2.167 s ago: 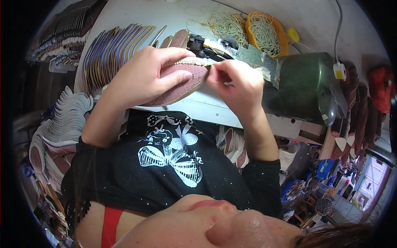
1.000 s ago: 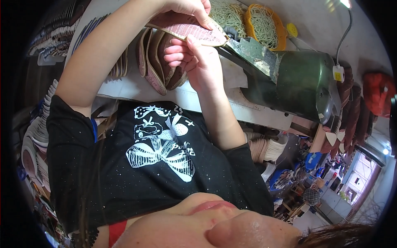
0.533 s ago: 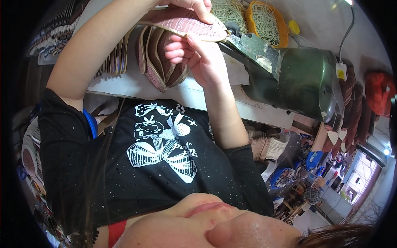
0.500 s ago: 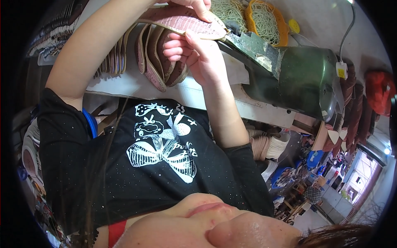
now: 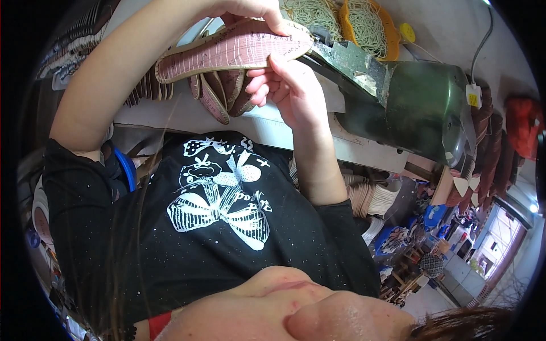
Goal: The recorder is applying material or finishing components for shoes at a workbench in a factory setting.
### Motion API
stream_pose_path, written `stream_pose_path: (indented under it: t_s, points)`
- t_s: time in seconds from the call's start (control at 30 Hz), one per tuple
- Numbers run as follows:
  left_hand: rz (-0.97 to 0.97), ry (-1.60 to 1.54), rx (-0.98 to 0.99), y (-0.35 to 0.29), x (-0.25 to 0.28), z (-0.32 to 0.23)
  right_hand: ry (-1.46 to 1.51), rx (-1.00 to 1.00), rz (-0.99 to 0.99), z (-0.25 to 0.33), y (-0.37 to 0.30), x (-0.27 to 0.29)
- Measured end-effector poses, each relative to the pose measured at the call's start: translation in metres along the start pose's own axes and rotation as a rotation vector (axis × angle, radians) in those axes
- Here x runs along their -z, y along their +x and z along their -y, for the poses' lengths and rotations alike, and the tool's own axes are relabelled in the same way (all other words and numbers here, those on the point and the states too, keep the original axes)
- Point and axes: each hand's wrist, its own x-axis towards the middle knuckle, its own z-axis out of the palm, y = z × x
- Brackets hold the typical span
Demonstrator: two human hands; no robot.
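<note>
A pinkish-red insole [image 5: 227, 52] with pale stripes and a light bound edge is held out flat at the top of the head view. Its right tip meets the end of a green machine [image 5: 421, 108]. My left hand [image 5: 256, 10], partly cut off by the upper edge, grips the insole from its far side with the thumb on top. From the near side my right hand [image 5: 296, 85] pinches the rim between thumb and forefinger, its other fingers curled below. Beneath it, more insoles [image 5: 213, 102] of the same kind lie loosely bunched on the white worktable [image 5: 264, 125].
A yellow-orange basket [image 5: 392, 34] of pale cord or elastic stands behind the machine, beside another heap of pale cord [image 5: 313, 16]. Rows of stacked insoles [image 5: 74, 48] lie at the far left. Pale stacked pieces [image 5: 372, 199] sit below the table on the right. A red bag [image 5: 523, 128] hangs at far right.
The insole has turned and swung out, so its wide left end now shows over the bunched ones. My right hand has shifted slightly right and down along the rim.
</note>
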Motion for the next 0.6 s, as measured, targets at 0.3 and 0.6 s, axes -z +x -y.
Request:
stream_pose_path:
  t_s: [0.3, 0.6]
  points:
    - [-0.279, 0.105, 0.083, -0.011, -0.014, 0.009, 0.010, 0.052, -0.073, 0.004, 0.006, -0.003]
    - [-1.045, -0.490, -0.388, -0.058, -0.121, 0.033, -0.373, 0.134, -0.163, 0.004, -0.022, -0.046]
